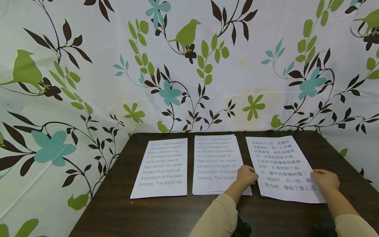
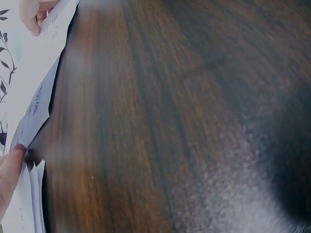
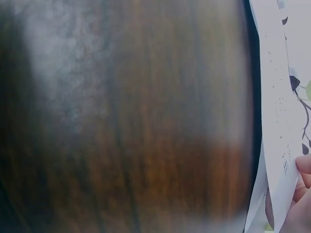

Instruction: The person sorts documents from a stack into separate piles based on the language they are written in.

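A printed sheet of paper [image 1: 281, 168] with Chinese text is held at the right of the table, its near edge bowed and lifted. My left hand [image 1: 247, 176] pinches its left edge, partly overlapping the middle stack of paper [image 1: 216, 158], which is printed in English. On the sheet's opposite edge, my right hand [image 1: 325, 180] grips with the thumb over the printed face. The left wrist view shows the left hand's fingertip [image 2: 18, 148] at the edge of the raised sheet, and another sheet [image 2: 36, 111] under it.
Another English-printed stack of paper [image 1: 163, 168] lies at the left of the dark wooden table [image 1: 118, 217]. A patterned cloth [image 1: 189, 108] with birds and leaves hangs behind the table's far edge. Both forearms in beige sleeves [image 1: 217, 215] reach over the near side.
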### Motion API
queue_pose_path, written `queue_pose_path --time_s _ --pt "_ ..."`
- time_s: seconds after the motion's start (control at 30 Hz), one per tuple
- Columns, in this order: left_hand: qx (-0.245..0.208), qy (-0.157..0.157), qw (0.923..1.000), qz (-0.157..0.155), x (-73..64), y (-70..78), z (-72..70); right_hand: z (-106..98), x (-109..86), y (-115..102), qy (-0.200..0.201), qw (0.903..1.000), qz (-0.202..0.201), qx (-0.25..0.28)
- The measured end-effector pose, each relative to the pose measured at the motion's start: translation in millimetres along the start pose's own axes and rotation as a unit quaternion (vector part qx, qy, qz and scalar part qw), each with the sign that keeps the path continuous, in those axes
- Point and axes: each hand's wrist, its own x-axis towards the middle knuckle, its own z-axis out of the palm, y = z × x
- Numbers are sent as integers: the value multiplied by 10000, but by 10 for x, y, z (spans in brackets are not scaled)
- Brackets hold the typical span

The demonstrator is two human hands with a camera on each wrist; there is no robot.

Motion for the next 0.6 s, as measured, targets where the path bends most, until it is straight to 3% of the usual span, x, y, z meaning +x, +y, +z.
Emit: queue_pose_path --time_s 0.23,0.4,0.6 --pt "860 -8 9959 269 -33 55 -17 -14 -19 -10 30 9998 168 108" --pt "940 -176 9952 222 -54 84 -33 -40 -68 -38 -3 9998 185 75" --pt "910 -339 9948 302 -55 110 -75 -127 -159 -81 42 9999 -71 -100"
